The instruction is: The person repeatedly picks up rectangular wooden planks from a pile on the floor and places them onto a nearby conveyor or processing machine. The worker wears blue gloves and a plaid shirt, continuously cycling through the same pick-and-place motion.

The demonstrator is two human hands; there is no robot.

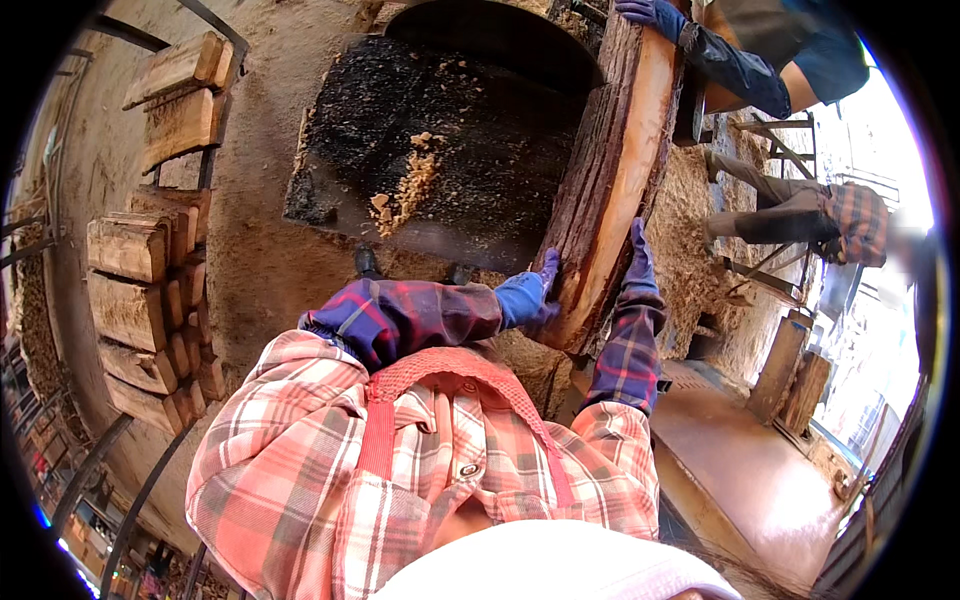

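A long half-log (600, 180), with rough brown bark on one side and a pale cut face on the other, slants away from me toward the far right. My left hand (527, 297), in a blue-purple work glove, holds its near end on the bark side with the thumb raised. On the opposite side, my gloved right hand (641, 265) presses along the edge, fingers pointing forward. The undersides of both grips are hidden. At the far end, a co-worker's gloved hand (652, 14) rests on the same log.
Left of the log lies a dark worktable (345, 130) strewn with sawdust (408, 185), beside a large dark round-edged plate (490, 35). Cut wood pieces (128, 310) are stacked at left. Another person (790, 215) bends at right. A smooth brown surface (735, 450) lies near right.
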